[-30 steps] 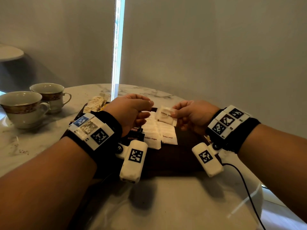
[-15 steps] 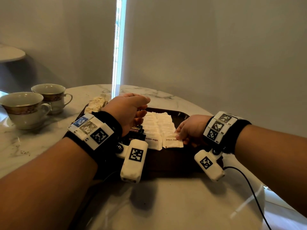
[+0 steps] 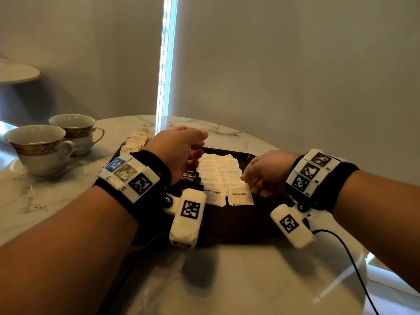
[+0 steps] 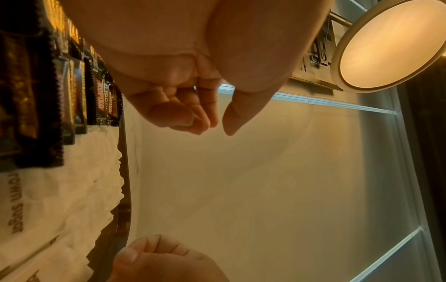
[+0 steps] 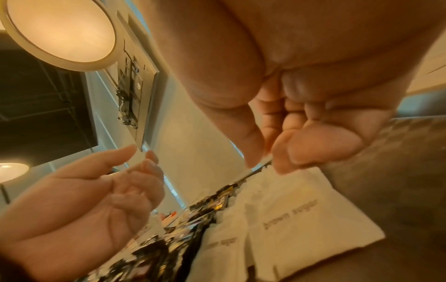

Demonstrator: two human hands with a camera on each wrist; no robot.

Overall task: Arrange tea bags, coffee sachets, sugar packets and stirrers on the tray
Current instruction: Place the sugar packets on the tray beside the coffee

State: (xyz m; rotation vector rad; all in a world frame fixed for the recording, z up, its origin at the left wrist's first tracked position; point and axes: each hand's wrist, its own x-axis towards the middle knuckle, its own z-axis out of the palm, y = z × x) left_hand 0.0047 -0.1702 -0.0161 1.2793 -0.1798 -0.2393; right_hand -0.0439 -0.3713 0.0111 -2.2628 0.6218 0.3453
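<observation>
A dark tray (image 3: pixel 238 223) lies on the marble table. On it, white brown-sugar packets (image 3: pixel 218 171) lie in two overlapping columns, with black Kopiko coffee sachets (image 3: pixel 188 178) in a row to their left. My right hand (image 3: pixel 250 183) is at the right column, where thumb and forefinger pinch the far edge of the front sugar packet (image 3: pixel 239 196), which lies flat. The right wrist view shows that pinch (image 5: pixel 265 164) on the packet (image 5: pixel 301 219). My left hand (image 3: pixel 197 153) hovers over the sachets, loosely curled and holding nothing (image 4: pixel 217 126).
Two gold-banded teacups (image 3: pixel 38 146) (image 3: pixel 75 130) stand at the left of the table. A pale wrapped bundle (image 3: pixel 137 142) lies at the tray's far left corner. A black cable (image 3: pixel 354 258) trails over the table's right edge. Bare marble lies in front of the tray.
My right hand carried a sugar packet down from mid-air and laid it at the front of the right column. The left hand stayed above the sachets.
</observation>
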